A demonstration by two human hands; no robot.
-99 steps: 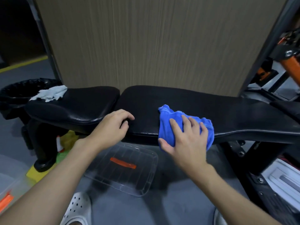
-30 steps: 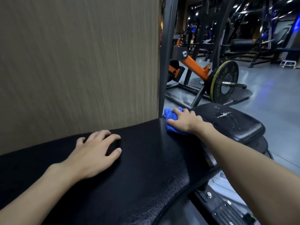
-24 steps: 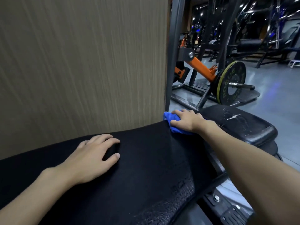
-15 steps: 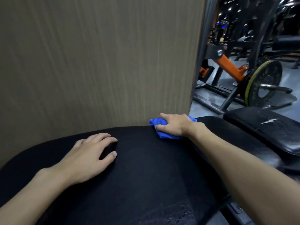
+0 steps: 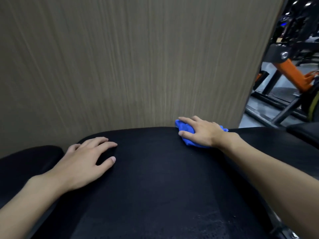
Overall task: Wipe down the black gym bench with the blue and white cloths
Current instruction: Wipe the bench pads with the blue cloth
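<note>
The black gym bench (image 5: 155, 178) fills the lower half of the view, its long pad running left to right. My right hand (image 5: 200, 131) presses the bunched blue cloth (image 5: 187, 131) flat against the pad's far edge, fingers spread over it and pointing left. My left hand (image 5: 86, 161) rests palm down on the pad at the left, fingers loosely spread, holding nothing. The white cloth is out of view.
A wood-grain wall panel (image 5: 129, 57) stands right behind the bench. The bench's separate seat pad (image 5: 29, 163) lies at the far left. At the right are an orange and black machine frame (image 5: 293, 73) and grey floor (image 5: 264, 107).
My right hand has slid the blue cloth leftward along the pad's far edge, and my view has swung left with it. My left hand has stayed planted on the pad.
</note>
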